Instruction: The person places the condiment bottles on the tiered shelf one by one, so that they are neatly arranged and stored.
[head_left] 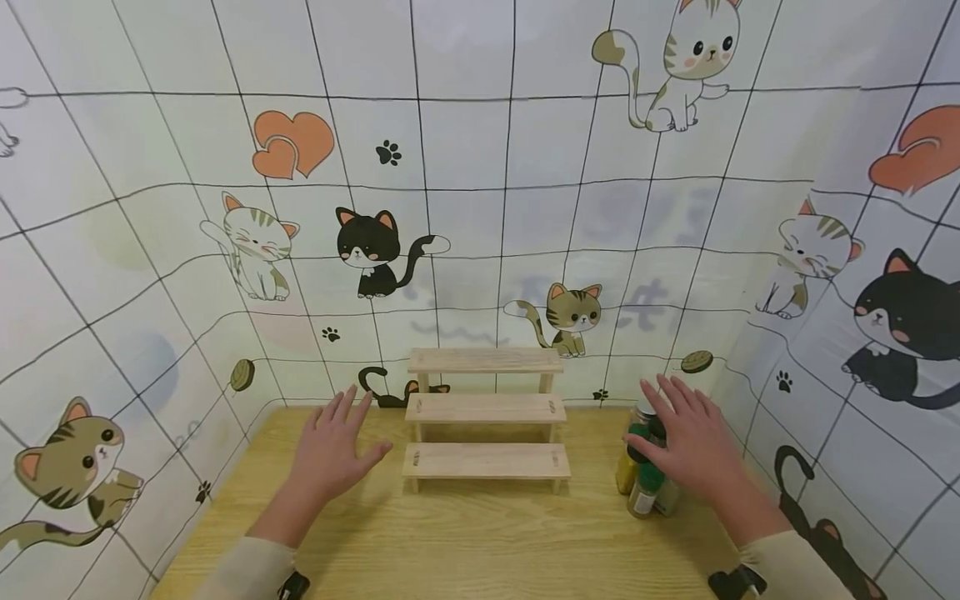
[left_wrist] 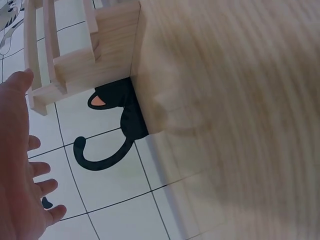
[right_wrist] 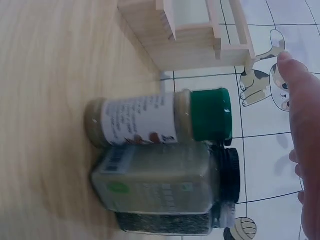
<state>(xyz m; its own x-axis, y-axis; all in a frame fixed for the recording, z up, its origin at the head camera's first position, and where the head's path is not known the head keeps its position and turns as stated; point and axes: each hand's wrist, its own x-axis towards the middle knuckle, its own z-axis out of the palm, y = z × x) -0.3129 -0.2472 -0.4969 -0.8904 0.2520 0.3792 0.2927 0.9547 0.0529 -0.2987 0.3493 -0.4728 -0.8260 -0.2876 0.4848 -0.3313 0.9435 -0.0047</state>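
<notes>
A three-step wooden rack point(head_left: 486, 460) stands at the middle of the table's far side, its shelves bare. My left hand point(head_left: 333, 450) hovers to the left of it, fingers spread and holding nothing. On the other side, my right hand point(head_left: 693, 442) is held above a cluster of spice jars, fingers spread, and partly hides them in the head view. The right wrist view shows a jar with a green cap point(right_wrist: 211, 115), a jar with a black cap point(right_wrist: 160, 177) and a jar of dark contents point(right_wrist: 165, 223) standing close together.
The wooden table point(head_left: 480, 550) meets a cloth backdrop point(head_left: 465, 225) with grid lines and printed cats, which rises behind it and on both sides. A yellowish bottle point(head_left: 626, 473) stands at the left of the jar cluster.
</notes>
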